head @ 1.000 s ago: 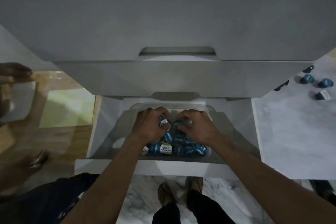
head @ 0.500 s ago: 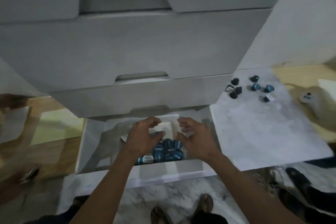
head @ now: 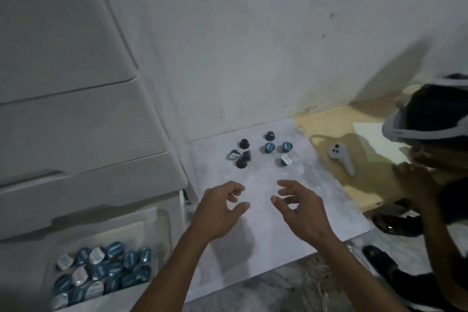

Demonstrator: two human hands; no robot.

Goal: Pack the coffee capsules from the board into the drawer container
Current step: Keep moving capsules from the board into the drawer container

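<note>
White wall and a white drawer unit stand behind a pale board (head: 266, 220) that lies on the floor. On its far part rest the remaining coffee capsules (head: 262, 151), eight as far as I can count, in two loose groups: dark ones at the left, touching or almost touching, and blue ones with one foil-topped at the right. Some stand upright, some lie on the side. Many more capsules already fill the drawer container (head: 162, 243), which sits in the open bottom drawer at the lower left, well apart from the board group.

Both hands hover over the middle of the board, near the capsules but not touching them. The left hand (head: 217, 210) and the right hand (head: 301, 210) are empty, with fingers spread and curled, ready to scoop.

I judge several risks. The capsules are small and round, so a fast sweep can make those on their side roll off the board edge to the floor. Taking many at once with two hands can let one slip on the way to the drawer. The container looks quite full, so new capsules can spill over its rim. A white controller (head: 340, 157) and a second person (head: 430, 159) are near on the right; a wide arm move may bump them.
</note>
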